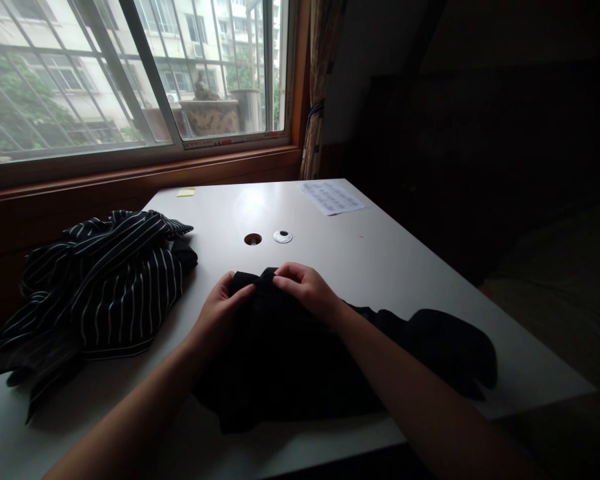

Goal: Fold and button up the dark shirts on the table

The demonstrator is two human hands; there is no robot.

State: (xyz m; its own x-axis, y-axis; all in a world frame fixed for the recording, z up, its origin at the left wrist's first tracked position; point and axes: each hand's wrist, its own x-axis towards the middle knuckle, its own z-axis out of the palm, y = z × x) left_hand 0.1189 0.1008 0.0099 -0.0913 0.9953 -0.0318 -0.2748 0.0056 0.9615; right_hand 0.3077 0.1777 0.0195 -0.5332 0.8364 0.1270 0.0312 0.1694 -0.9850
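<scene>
A black garment (290, 360) lies spread over the white table in front of me, with one part stretching out to the right. Its exact kind is hard to make out in the dim light. My left hand (225, 303) pinches the far edge of the cloth between thumb and fingers. Close beside it, my right hand (307, 288) grips the same edge, thumb and forefinger pressed together. Between the two hands the fabric is gathered and slightly raised.
A heap of black-and-white striped clothing (125, 287) sits on the table's left side. Beyond my hands are a round cable hole (253, 239) and its white cover (283, 237). Printed paper (334, 197) and a yellow note (186, 192) lie at the back of the table (410, 267), below a window.
</scene>
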